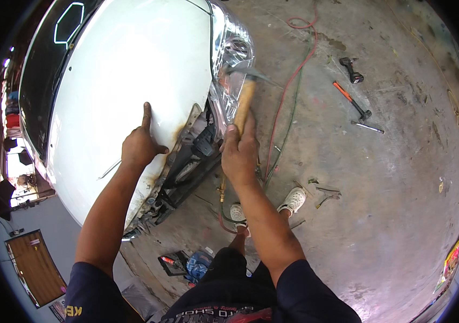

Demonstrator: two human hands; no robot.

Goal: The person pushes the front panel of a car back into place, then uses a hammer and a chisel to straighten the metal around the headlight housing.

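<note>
My right hand (pixel 240 153) is wrapped round the wooden handle of a hammer (pixel 245 99), raised beside the headlight of a white car. The hammer's metal head is smeared by motion. My left hand (pixel 140 144) rests on the white hood (pixel 116 70), index finger stretched forward and thumb out to the side. Close to that thumb, the hood's front edge (pixel 173 153) shows brownish, scorched-looking patches. Below this edge the car's front is bare, with dark inner parts (pixel 205 142) showing. A shiny headlight (pixel 232 43) stands at the corner. A thin metal rod (pixel 109 169) lies on the hood.
On the concrete floor to the right lie a cordless drill (pixel 351 70), an orange-handled hammer (pixel 353 102) and a metal bar (pixel 368 127). Red and green hoses (pixel 298 70) run past my feet. Pliers-like tools (pixel 328 196) lie near my right shoe. A blue bundle (pixel 199 265) sits by the car.
</note>
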